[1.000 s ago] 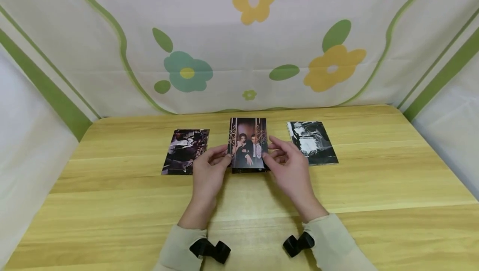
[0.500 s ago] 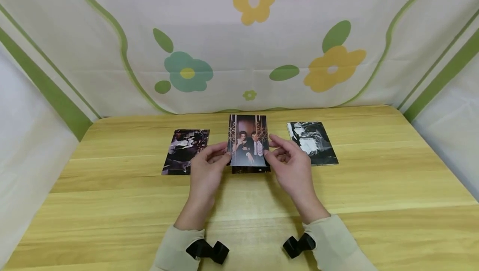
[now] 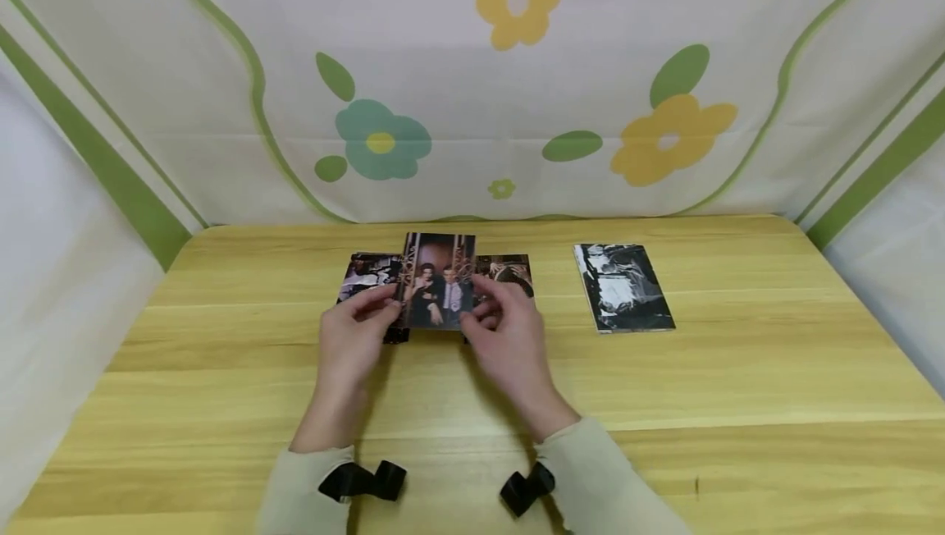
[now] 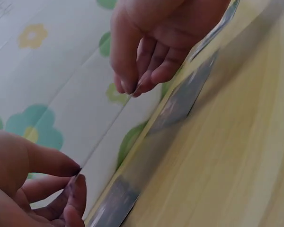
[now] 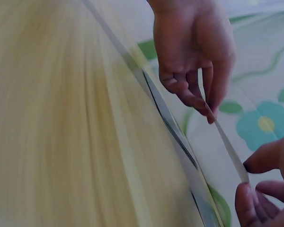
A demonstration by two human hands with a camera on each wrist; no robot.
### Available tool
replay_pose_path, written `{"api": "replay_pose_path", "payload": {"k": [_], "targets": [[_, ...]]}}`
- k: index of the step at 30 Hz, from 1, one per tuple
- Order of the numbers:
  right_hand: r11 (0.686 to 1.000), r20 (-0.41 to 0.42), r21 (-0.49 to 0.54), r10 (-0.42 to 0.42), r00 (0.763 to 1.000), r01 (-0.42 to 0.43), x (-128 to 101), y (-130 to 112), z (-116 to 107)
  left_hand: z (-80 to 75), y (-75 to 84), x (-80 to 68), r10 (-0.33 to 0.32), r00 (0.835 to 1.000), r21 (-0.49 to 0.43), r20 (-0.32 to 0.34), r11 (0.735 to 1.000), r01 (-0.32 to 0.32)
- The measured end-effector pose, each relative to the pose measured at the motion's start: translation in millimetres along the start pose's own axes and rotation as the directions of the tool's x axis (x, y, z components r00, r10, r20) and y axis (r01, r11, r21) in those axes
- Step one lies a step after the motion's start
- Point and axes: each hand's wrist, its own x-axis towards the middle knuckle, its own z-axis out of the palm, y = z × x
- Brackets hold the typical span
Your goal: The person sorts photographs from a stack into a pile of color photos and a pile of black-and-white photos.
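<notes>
Head view: both hands lift a glossy portrait photo card of a dark-dressed couple point(image 3: 439, 281) upright above the pale wooden table point(image 3: 738, 387). The left hand point(image 3: 353, 345) pinches its left edge and the right hand point(image 3: 509, 338) its right, long axis vertical, between two flat photo piles. Left wrist view: thumb and fingertips point(image 4: 76, 182) nip the thin edge. Right wrist view: the card shows edge-on, fingertips point(image 5: 246, 189) pinching it.

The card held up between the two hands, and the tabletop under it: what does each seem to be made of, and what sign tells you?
The held card looks like thin glossy printed paper or card: the wrist views show it edge-on as a very thin sheet, pinched by the left hand and the right hand. The tabletop looks like pale wood or wood-look laminate, with long grain streaks and plank seams; which one cannot be told.
</notes>
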Motion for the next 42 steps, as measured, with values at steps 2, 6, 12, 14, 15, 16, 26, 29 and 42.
{"api": "replay_pose_path", "payload": {"k": [2, 6, 12, 14, 15, 16, 26, 29, 42], "targets": [[1.0, 0.012, -0.005, 0.002, 1.0, -0.001, -1, -5, 16, -14.0, -3.3, 4.2, 0.011, 1.0, 0.08, 0.0, 0.997, -0.011], [1.0, 0.042, -0.001, 0.014, 0.999, -0.014, -2, -14, 45, -38.6, -10.0, 11.2, 0.016, 1.0, 0.203, -0.016, 0.979, -0.012], [1.0, 0.063, -0.015, 0.005, 0.998, -0.005, -3, -22, 67, -59.2, -13.9, 16.0, -0.031, 0.998, 0.219, -0.058, 0.975, 0.043], [1.0, 0.064, -0.023, 0.009, 0.998, -0.008, -3, -22, 69, -60.6, -14.4, 17.2, -0.029, 0.998, 0.233, -0.053, 0.972, 0.041], [1.0, 0.064, -0.028, 0.011, 0.998, -0.01, -2, -22, 69, -60.5, -14.5, 17.5, -0.026, 0.999, 0.246, -0.048, 0.969, 0.037], [0.999, 0.066, -0.036, 0.012, 0.998, -0.01, -2, -22, 69, -60.0, -15.0, 17.9, -0.02, 0.999, 0.261, -0.043, 0.965, 0.031], [0.988, 0.073, -0.151, 0.015, 0.997, -0.004, -1, -15, 67, -58.1, -20.6, 19.4, -0.033, 0.996, 0.302, -0.079, 0.952, 0.056], [0.989, 0.082, -0.147, 0.003, 0.997, 0.009, -1, -14, 67, -58.1, -20.2, 18.8, -0.04, 0.997, 0.306, -0.061, 0.95, 0.057], [0.999, 0.131, -0.03, 0.04, 0.991, -0.036, -3, -11, 35, -41.4, -8.6, 9.0, 0.047, 0.999, 0.277, -0.029, 0.96, -0.037]]}}
